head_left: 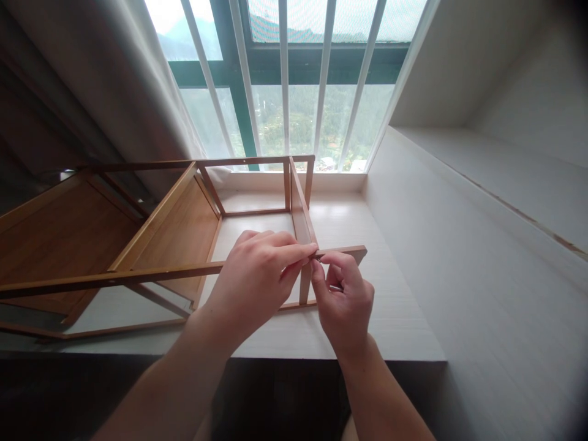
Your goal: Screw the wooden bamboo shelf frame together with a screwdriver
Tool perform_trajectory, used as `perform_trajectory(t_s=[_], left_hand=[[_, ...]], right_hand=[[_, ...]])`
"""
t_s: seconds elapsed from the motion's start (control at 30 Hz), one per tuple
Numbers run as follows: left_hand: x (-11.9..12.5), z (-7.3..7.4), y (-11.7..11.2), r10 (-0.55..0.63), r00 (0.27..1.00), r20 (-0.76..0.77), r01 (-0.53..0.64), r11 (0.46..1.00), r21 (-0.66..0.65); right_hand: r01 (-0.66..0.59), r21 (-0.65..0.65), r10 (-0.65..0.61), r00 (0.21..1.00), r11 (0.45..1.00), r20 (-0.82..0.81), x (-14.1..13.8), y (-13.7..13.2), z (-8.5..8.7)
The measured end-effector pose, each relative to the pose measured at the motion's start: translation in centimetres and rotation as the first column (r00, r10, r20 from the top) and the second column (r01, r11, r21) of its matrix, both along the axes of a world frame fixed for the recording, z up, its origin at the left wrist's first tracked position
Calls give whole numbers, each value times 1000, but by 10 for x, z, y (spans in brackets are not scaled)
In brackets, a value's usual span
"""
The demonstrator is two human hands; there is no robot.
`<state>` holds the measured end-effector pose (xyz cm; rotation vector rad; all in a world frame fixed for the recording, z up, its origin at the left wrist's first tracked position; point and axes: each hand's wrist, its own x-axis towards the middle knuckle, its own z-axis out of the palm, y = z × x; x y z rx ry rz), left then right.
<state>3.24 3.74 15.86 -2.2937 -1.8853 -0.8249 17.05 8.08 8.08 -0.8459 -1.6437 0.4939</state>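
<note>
A bamboo shelf rack [160,226] lies on its side across the white window ledge [395,318]. My left hand [257,275] pinches the rack's near leg rail where it meets a cross panel [301,214]. My right hand [342,297] is closed in a pinch at the same joint, fingertips against the rail, holding something small that I cannot make out; a thin metal piece shows under its fingers.
A barred window [285,79] stands behind the ledge, with a white curtain [114,79] hanging at the left. A white wall and a recessed shelf [482,159] close off the right side. The ledge's front edge drops to dark floor below.
</note>
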Motion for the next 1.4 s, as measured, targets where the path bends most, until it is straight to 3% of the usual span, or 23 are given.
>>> perform_trajectory(t_s=[0.13, 0.23, 0.53, 0.73, 0.8, 0.87, 0.97, 1.07, 1.27, 1.4], left_hand=[[2, -1, 0, 4, 1000, -18, -4, 1000, 5], [2, -1, 0, 20, 999, -35, -19, 1000, 24], [4, 5, -5, 26, 999, 36, -32, 983, 181], [18, 13, -30, -151, 964, 219, 70, 938, 339], [23, 7, -39, -182, 937, 298, 84, 946, 314], [28, -3, -47, -140, 910, 389, 46, 969, 241], [32, -26, -61, -55, 846, 530, 53, 998, 20], [35, -49, -79, -8, 761, 649, 149, 975, -163], [41, -70, -110, 5, 647, 762, 243, 946, -213], [42, -77, -117, -25, 565, 825, 323, 926, -193]], right_hand=[[18, -36, -17, 1000, 999, 8, 1, 0, 1], [-23, -143, 18, 999, 989, -34, 4, -2, 4], [-282, -417, 87, 900, 864, -427, 16, -9, 1], [-465, -369, 169, 775, 805, -609, 21, -23, 4], [-487, -305, 204, 742, 818, -639, 21, -32, 6], [-472, -241, 225, 732, 848, -644, 19, -43, 6], [-459, -190, 251, 736, 868, -629, 14, -62, 5], [-504, -191, 289, 722, 842, -629, 9, -81, 3], [-613, -276, 280, 655, 740, -702, 5, -111, -11], [-583, -358, 249, 714, 730, -654, 7, -116, -21]])
